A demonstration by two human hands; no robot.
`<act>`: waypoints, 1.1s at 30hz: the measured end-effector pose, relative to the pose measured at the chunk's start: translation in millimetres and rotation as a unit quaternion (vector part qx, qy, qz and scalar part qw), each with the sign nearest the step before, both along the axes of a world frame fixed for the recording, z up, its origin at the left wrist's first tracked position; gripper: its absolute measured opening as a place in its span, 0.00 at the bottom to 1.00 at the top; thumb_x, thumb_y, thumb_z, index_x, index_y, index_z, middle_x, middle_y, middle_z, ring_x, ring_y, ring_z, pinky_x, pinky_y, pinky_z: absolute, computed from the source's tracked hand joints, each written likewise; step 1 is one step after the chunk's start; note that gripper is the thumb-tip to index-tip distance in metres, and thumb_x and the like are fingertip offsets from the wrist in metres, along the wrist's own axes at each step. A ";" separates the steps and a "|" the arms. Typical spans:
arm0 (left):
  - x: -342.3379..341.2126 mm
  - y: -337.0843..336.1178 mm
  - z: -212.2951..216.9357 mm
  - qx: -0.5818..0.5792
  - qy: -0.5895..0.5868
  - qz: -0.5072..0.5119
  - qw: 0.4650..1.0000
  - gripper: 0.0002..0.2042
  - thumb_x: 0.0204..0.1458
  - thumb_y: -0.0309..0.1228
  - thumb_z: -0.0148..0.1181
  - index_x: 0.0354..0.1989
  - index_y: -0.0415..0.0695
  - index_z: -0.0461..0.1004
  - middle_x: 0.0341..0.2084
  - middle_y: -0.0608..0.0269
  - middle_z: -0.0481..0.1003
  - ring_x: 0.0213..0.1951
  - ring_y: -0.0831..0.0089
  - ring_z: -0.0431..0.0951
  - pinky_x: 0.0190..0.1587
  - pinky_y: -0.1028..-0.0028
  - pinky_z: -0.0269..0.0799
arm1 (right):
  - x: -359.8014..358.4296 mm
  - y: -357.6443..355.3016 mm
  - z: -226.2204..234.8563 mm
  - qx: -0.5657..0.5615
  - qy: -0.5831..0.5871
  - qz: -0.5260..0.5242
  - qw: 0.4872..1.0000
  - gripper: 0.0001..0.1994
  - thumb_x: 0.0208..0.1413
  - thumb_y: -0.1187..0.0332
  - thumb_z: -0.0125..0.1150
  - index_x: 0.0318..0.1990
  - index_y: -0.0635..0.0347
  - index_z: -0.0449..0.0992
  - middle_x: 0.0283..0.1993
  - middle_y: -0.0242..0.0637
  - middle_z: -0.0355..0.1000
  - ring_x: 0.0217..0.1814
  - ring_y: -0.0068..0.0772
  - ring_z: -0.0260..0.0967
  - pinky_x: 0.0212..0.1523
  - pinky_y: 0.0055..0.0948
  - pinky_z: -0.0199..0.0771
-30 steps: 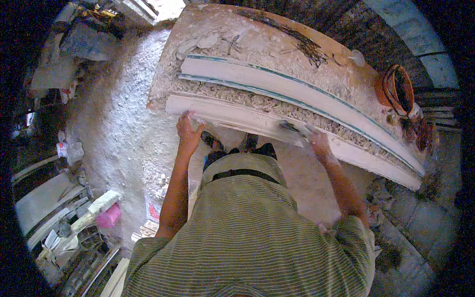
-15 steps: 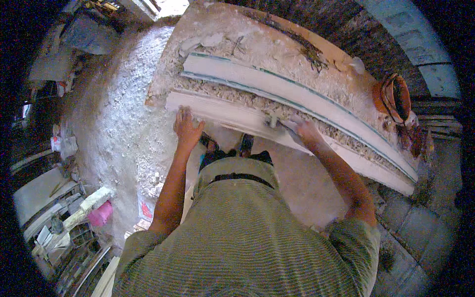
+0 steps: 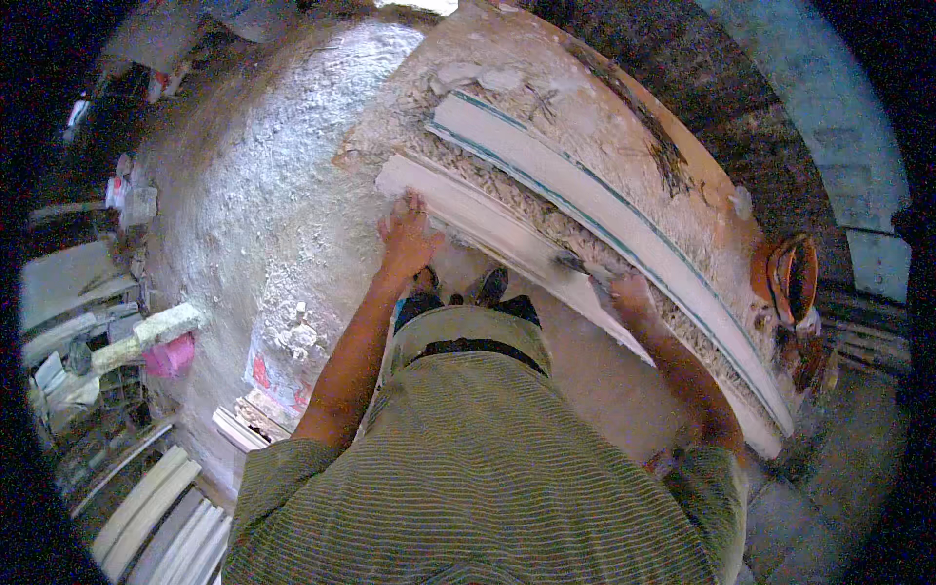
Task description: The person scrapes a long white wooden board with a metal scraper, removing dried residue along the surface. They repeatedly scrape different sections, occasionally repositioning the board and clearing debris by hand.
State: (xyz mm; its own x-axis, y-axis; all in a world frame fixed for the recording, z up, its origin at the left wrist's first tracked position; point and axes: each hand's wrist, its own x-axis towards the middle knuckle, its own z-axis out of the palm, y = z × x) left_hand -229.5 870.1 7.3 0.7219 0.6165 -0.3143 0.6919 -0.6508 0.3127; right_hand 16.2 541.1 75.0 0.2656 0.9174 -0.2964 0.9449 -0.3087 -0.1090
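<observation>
A long white plaster moulding [image 3: 507,234] lies along the near edge of a plaster-crusted worktable [image 3: 585,117]. My left hand [image 3: 408,237] rests flat on the moulding near its left end, fingers spread. My right hand [image 3: 629,292] grips a small scraper tool [image 3: 583,266], its blade pressed against the moulding's rough upper edge. A second long white strip with a teal edge [image 3: 604,210] lies parallel behind it. My striped shirt and dark shoes fill the lower middle.
An orange bucket [image 3: 792,278] stands at the table's right end. The floor [image 3: 253,195] is caked in white plaster. White moulding strips [image 3: 161,512] are stacked at lower left, beside a pink container [image 3: 171,354] and cluttered shelves.
The view has swung right and down. My right hand with the scraper has slid along the moulding, while my left hand stayed pressed near the moulding's left end.
</observation>
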 end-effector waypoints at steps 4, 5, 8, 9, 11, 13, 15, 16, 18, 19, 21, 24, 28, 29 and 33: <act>6.3 3.1 7.2 -0.004 0.025 -0.006 1.000 0.40 0.49 0.50 0.59 0.68 0.42 0.54 0.71 0.54 0.46 0.71 0.51 0.43 0.65 0.36 0.35 | -22.2 121.0 -14.4 0.055 0.046 0.063 0.996 0.15 0.54 0.71 0.51 0.50 0.52 0.72 0.42 0.46 0.75 0.39 0.49 0.76 0.38 0.47 0.77; 7.3 3.6 9.3 -0.007 0.025 -0.004 1.000 0.40 0.49 0.50 0.59 0.68 0.42 0.54 0.71 0.54 0.46 0.71 0.51 0.43 0.65 0.36 0.36 | -31.2 157.2 -17.3 0.014 0.013 0.082 0.996 0.14 0.53 0.71 0.51 0.48 0.54 0.72 0.40 0.45 0.74 0.38 0.49 0.76 0.35 0.46 0.77; 8.3 5.8 13.6 -0.010 0.031 -0.018 0.999 0.39 0.51 0.52 0.57 0.68 0.44 0.54 0.70 0.53 0.47 0.70 0.49 0.44 0.66 0.39 0.35 | -53.0 238.7 -19.7 0.150 0.104 0.066 0.981 0.07 0.47 0.72 0.56 0.34 0.57 0.77 0.37 0.44 0.74 0.41 0.51 0.72 0.44 0.44 0.72; 7.8 6.0 14.3 -0.012 0.043 -0.024 0.999 0.39 0.52 0.54 0.55 0.68 0.45 0.54 0.70 0.52 0.47 0.70 0.48 0.44 0.67 0.40 0.35 | -57.7 253.8 -20.4 0.139 0.070 0.070 0.985 0.06 0.47 0.73 0.56 0.34 0.58 0.77 0.37 0.45 0.73 0.41 0.51 0.72 0.43 0.44 0.72; 6.6 6.8 14.7 0.007 0.029 -0.028 0.999 0.39 0.51 0.52 0.56 0.67 0.43 0.55 0.70 0.53 0.50 0.70 0.50 0.45 0.67 0.40 0.35 | -58.9 262.0 -20.2 0.188 0.014 0.109 0.976 0.06 0.48 0.73 0.55 0.34 0.59 0.76 0.35 0.45 0.72 0.39 0.51 0.71 0.41 0.44 0.72; 5.6 7.7 14.5 0.013 0.029 -0.031 0.999 0.38 0.51 0.51 0.56 0.67 0.42 0.55 0.69 0.53 0.51 0.71 0.52 0.45 0.67 0.40 0.35 | -50.7 243.2 -19.3 0.188 0.102 0.052 0.975 0.06 0.50 0.73 0.53 0.33 0.61 0.76 0.38 0.48 0.74 0.44 0.48 0.73 0.42 0.47 0.72; 5.1 8.1 14.7 0.003 0.040 -0.035 0.999 0.38 0.52 0.51 0.55 0.67 0.42 0.55 0.69 0.52 0.51 0.71 0.53 0.46 0.68 0.42 0.35 | -40.2 206.6 -16.7 0.102 0.084 0.049 0.990 0.07 0.51 0.72 0.53 0.34 0.60 0.76 0.37 0.49 0.75 0.41 0.47 0.75 0.37 0.47 0.74; 5.2 8.0 15.2 0.012 0.034 -0.034 0.999 0.37 0.53 0.51 0.55 0.67 0.42 0.55 0.69 0.52 0.51 0.71 0.54 0.45 0.68 0.41 0.35 | -37.2 197.2 -17.1 0.007 0.054 0.053 0.997 0.07 0.51 0.71 0.53 0.35 0.60 0.76 0.36 0.49 0.75 0.39 0.47 0.75 0.35 0.46 0.75; 5.3 8.5 17.1 0.024 0.053 -0.050 0.997 0.37 0.53 0.51 0.54 0.67 0.42 0.56 0.69 0.52 0.51 0.71 0.55 0.45 0.68 0.41 0.36 | -36.5 194.3 -18.3 0.018 0.028 0.079 0.996 0.07 0.51 0.71 0.54 0.36 0.59 0.76 0.32 0.48 0.75 0.34 0.47 0.76 0.29 0.45 0.75; 5.4 9.2 18.2 0.020 0.042 -0.047 0.998 0.37 0.54 0.51 0.53 0.67 0.41 0.55 0.69 0.52 0.50 0.71 0.55 0.45 0.67 0.40 0.36 | -39.0 200.7 -19.9 0.022 0.015 0.081 0.996 0.07 0.50 0.71 0.54 0.36 0.59 0.76 0.30 0.47 0.75 0.31 0.47 0.76 0.27 0.45 0.75; 5.6 10.9 19.5 0.015 0.042 -0.051 0.998 0.37 0.54 0.52 0.52 0.67 0.41 0.55 0.70 0.53 0.49 0.71 0.57 0.45 0.67 0.39 0.37 | -55.4 247.0 -30.5 0.096 0.028 0.086 0.991 0.07 0.51 0.70 0.54 0.35 0.57 0.77 0.34 0.44 0.76 0.33 0.45 0.77 0.30 0.45 0.76; 2.7 13.8 19.7 0.011 0.034 -0.058 0.998 0.37 0.55 0.52 0.52 0.68 0.44 0.54 0.70 0.53 0.48 0.71 0.57 0.46 0.66 0.37 0.38 | -78.2 311.2 -49.2 0.084 0.059 0.047 0.994 0.10 0.51 0.68 0.55 0.40 0.56 0.76 0.41 0.44 0.76 0.39 0.46 0.76 0.36 0.45 0.76; -5.4 30.8 20.1 -0.044 0.041 -0.099 0.993 0.34 0.55 0.51 0.52 0.69 0.51 0.53 0.70 0.53 0.48 0.70 0.57 0.48 0.65 0.36 0.41 | -67.2 285.1 -62.0 0.277 0.169 -0.018 0.946 0.14 0.54 0.62 0.55 0.46 0.56 0.76 0.41 0.44 0.77 0.41 0.49 0.75 0.39 0.45 0.74; -8.8 37.9 21.1 -0.078 0.038 -0.099 0.991 0.33 0.56 0.51 0.52 0.69 0.52 0.54 0.70 0.52 0.49 0.70 0.56 0.50 0.65 0.38 0.42 | -58.7 261.9 -62.2 0.318 0.201 -0.039 0.926 0.16 0.55 0.61 0.55 0.47 0.56 0.76 0.41 0.44 0.77 0.42 0.49 0.75 0.40 0.45 0.73; -23.0 75.1 36.4 -0.266 -0.129 -0.066 0.953 0.28 0.58 0.49 0.53 0.63 0.46 0.64 0.60 0.53 0.67 0.60 0.56 0.68 0.63 0.56 0.57 | -43.6 195.8 -62.1 0.130 0.359 -0.211 0.900 0.21 0.57 0.57 0.55 0.54 0.58 0.73 0.47 0.48 0.75 0.48 0.50 0.72 0.49 0.42 0.70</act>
State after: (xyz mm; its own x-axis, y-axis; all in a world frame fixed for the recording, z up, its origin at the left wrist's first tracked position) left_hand -252.5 945.1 43.7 0.8776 0.3170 -0.3595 0.4707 -0.4284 0.7713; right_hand -27.4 736.8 12.8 0.4327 0.8427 -0.3202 0.4074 -0.4996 -0.7644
